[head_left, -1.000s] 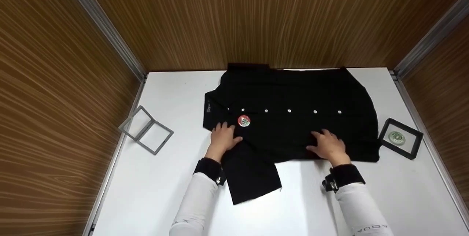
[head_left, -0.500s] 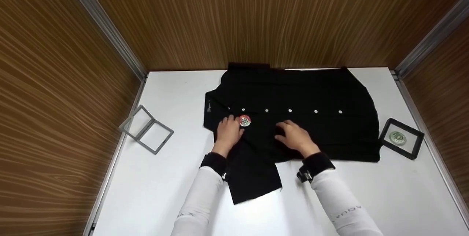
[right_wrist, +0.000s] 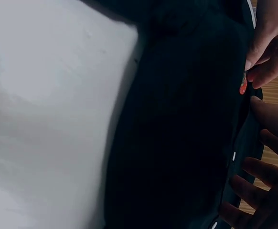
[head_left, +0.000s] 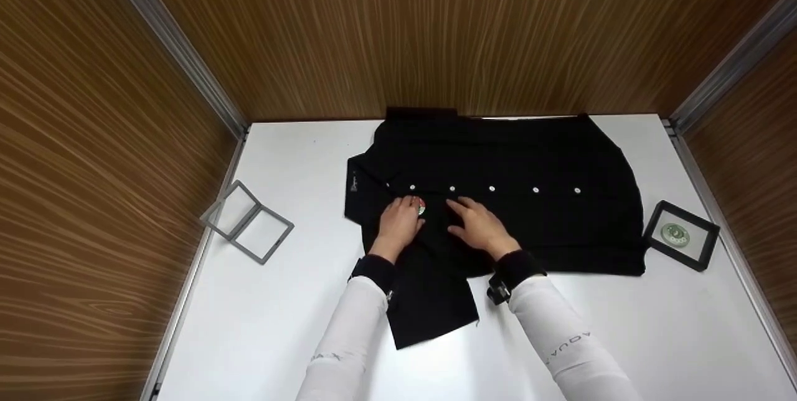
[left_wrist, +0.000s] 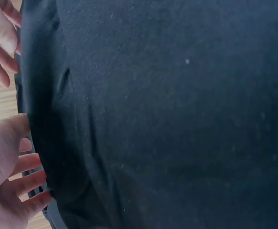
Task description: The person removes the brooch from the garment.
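Observation:
A black shirt [head_left: 517, 158] with white buttons lies flat, its collar [head_left: 358, 188] to the left and one sleeve [head_left: 429, 307] spread toward me. My left hand [head_left: 400, 221] rests on the shirt's chest, partly covering a round red-and-green badge [head_left: 422, 207]. In the right wrist view, that hand's thumb and fingertips are right at the badge [right_wrist: 243, 85]. My right hand [head_left: 478, 225] is just right of the badge, fingers spread over the cloth below the button row. The left wrist view shows the fingers of my left hand [left_wrist: 10, 167] extended along the shirt's fold [left_wrist: 48, 143].
On the left of the white table [head_left: 274, 320] is an unfolded grey hinged frame [head_left: 249, 221]. A black display frame [head_left: 682, 236] holding a green round badge [head_left: 675, 235] lies at the right, against the shirt's hem. Wood-grain panels [head_left: 436, 33] enclose the back and sides.
My right hand has travelled left across the shirt, from near its lower part to beside the badge. My left hand has shifted right and now partly covers the badge. The shirt has stayed put.

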`<state>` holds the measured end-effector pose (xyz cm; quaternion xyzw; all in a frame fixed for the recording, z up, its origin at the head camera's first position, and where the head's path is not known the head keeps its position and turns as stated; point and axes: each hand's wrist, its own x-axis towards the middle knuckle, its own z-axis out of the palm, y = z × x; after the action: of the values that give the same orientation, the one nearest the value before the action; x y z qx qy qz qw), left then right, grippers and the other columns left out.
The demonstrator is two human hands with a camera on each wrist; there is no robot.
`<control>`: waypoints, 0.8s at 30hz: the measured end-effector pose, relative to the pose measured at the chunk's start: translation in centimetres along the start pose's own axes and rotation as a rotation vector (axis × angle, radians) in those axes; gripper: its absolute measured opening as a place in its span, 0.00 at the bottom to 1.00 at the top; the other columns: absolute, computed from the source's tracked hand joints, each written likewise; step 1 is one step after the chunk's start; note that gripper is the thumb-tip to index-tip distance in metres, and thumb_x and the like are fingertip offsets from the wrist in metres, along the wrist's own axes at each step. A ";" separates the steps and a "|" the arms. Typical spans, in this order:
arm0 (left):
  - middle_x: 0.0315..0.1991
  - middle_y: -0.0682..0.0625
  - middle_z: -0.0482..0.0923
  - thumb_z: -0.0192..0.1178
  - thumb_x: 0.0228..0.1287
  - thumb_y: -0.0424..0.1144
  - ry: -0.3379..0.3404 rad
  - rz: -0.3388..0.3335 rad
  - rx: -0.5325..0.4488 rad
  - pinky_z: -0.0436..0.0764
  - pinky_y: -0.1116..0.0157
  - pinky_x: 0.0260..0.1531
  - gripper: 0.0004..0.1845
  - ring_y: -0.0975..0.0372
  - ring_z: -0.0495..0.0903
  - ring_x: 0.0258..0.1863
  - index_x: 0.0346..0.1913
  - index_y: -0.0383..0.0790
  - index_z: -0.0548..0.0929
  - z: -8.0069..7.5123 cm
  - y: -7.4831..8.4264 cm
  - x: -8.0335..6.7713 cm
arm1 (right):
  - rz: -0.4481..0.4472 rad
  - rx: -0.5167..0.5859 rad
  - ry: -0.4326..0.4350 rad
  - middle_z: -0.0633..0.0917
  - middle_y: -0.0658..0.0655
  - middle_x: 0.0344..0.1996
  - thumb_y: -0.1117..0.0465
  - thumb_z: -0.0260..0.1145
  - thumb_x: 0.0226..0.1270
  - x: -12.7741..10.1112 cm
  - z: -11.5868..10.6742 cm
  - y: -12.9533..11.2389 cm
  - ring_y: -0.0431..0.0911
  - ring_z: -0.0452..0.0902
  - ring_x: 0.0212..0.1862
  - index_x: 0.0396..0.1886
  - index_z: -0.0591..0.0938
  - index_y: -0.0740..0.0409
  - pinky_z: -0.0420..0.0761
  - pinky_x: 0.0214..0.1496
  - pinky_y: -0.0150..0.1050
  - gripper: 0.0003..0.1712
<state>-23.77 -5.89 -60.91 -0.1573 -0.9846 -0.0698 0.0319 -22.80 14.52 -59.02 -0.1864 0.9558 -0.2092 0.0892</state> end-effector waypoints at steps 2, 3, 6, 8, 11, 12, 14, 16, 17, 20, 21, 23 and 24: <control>0.53 0.45 0.78 0.66 0.64 0.46 0.000 -0.007 0.006 0.77 0.56 0.52 0.20 0.52 0.77 0.52 0.55 0.39 0.81 0.1 0.1 0.1 | -0.001 -0.011 -0.001 0.66 0.68 0.69 0.52 0.66 0.68 0.0 0.1 0.0 0.64 0.62 0.68 0.73 0.66 0.55 0.65 0.66 0.59 0.37; 0.52 0.44 0.79 0.66 0.64 0.45 0.004 -0.011 0.007 0.77 0.56 0.51 0.19 0.51 0.77 0.51 0.54 0.40 0.81 0.2 0.2 0.1 | -0.004 -0.017 0.000 0.66 0.69 0.69 0.52 0.67 0.68 0.0 0.1 0.0 0.64 0.62 0.68 0.73 0.66 0.55 0.65 0.66 0.59 0.37; 0.49 0.44 0.79 0.67 0.63 0.44 0.022 -0.025 0.008 0.79 0.56 0.48 0.17 0.51 0.77 0.49 0.51 0.41 0.83 0.6 0.4 0.2 | -0.008 -0.032 -0.002 0.66 0.70 0.68 0.53 0.67 0.67 -0.1 0.4 0.0 0.65 0.62 0.68 0.73 0.67 0.57 0.64 0.67 0.59 0.37; 0.47 0.44 0.79 0.68 0.62 0.44 0.040 -0.038 0.012 0.79 0.56 0.46 0.15 0.51 0.78 0.47 0.49 0.41 0.85 0.9 0.5 0.3 | -0.008 -0.038 -0.009 0.67 0.70 0.68 0.53 0.67 0.67 -0.1 0.6 -0.1 0.65 0.62 0.68 0.72 0.68 0.57 0.64 0.67 0.59 0.37; 0.45 0.44 0.79 0.69 0.60 0.44 0.075 -0.060 0.018 0.80 0.57 0.43 0.14 0.51 0.78 0.45 0.46 0.41 0.86 1.2 0.6 0.5 | -0.004 -0.041 -0.022 0.67 0.70 0.68 0.53 0.67 0.68 -0.1 0.9 -0.1 0.65 0.62 0.68 0.72 0.68 0.57 0.64 0.67 0.59 0.36; 0.44 0.44 0.80 0.69 0.60 0.44 0.089 -0.067 0.021 0.81 0.57 0.42 0.13 0.51 0.79 0.44 0.45 0.41 0.86 1.2 0.6 0.6 | -0.005 -0.044 -0.024 0.67 0.69 0.68 0.53 0.67 0.68 -0.1 1.0 -0.1 0.65 0.62 0.68 0.72 0.69 0.57 0.64 0.66 0.59 0.35; 0.42 0.45 0.80 0.70 0.59 0.45 0.117 -0.079 0.028 0.81 0.57 0.40 0.13 0.52 0.79 0.42 0.43 0.42 0.87 1.4 0.6 0.7 | -0.006 -0.046 -0.025 0.67 0.69 0.68 0.52 0.67 0.68 -0.1 1.2 -0.2 0.64 0.62 0.68 0.71 0.69 0.57 0.64 0.66 0.59 0.35; 0.41 0.45 0.80 0.71 0.58 0.46 0.142 -0.092 0.032 0.81 0.58 0.38 0.12 0.52 0.79 0.41 0.41 0.43 0.87 1.5 0.6 0.8 | -0.006 -0.047 -0.024 0.67 0.69 0.68 0.52 0.67 0.68 -0.1 1.3 -0.3 0.63 0.62 0.68 0.71 0.69 0.57 0.64 0.67 0.59 0.35; 0.40 0.45 0.80 0.71 0.57 0.46 0.151 -0.097 0.032 0.81 0.58 0.38 0.12 0.52 0.80 0.41 0.40 0.43 0.87 1.6 0.6 0.9 | -0.007 -0.049 -0.023 0.67 0.69 0.68 0.52 0.67 0.67 -0.1 1.4 -0.3 0.63 0.62 0.69 0.71 0.69 0.57 0.64 0.67 0.59 0.35; 0.40 0.45 0.80 0.72 0.56 0.47 0.175 -0.108 0.035 0.81 0.58 0.36 0.13 0.52 0.80 0.40 0.38 0.43 0.87 1.8 0.6 1.0 | -0.005 -0.045 -0.020 0.67 0.69 0.68 0.52 0.67 0.67 -0.2 1.5 -0.4 0.63 0.61 0.69 0.71 0.69 0.57 0.63 0.68 0.59 0.35; 0.40 0.45 0.80 0.72 0.56 0.47 0.180 -0.110 0.036 0.81 0.58 0.36 0.12 0.52 0.80 0.40 0.38 0.43 0.87 1.8 0.6 1.0 | -0.005 -0.045 -0.021 0.67 0.69 0.68 0.52 0.67 0.67 -0.2 1.5 -0.5 0.63 0.61 0.69 0.71 0.69 0.57 0.63 0.68 0.59 0.36; 0.39 0.45 0.80 0.71 0.56 0.44 0.201 -0.108 0.043 0.81 0.58 0.35 0.10 0.52 0.80 0.39 0.37 0.43 0.87 1.9 0.6 1.0 | -0.005 -0.046 -0.025 0.67 0.69 0.68 0.52 0.67 0.67 -0.2 1.5 -0.5 0.64 0.61 0.69 0.71 0.69 0.57 0.62 0.68 0.59 0.36; 0.39 0.45 0.80 0.70 0.56 0.43 0.214 -0.108 0.046 0.82 0.58 0.34 0.08 0.52 0.80 0.39 0.37 0.43 0.87 2.0 0.6 1.0 | -0.005 -0.045 -0.029 0.67 0.69 0.68 0.52 0.67 0.67 -0.2 1.6 -0.5 0.64 0.60 0.69 0.72 0.69 0.57 0.62 0.68 0.59 0.36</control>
<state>-24.61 -4.73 -62.71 -0.0949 -0.9840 -0.0652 0.1364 -22.09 13.61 -60.19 -0.1938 0.9584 -0.1849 0.0984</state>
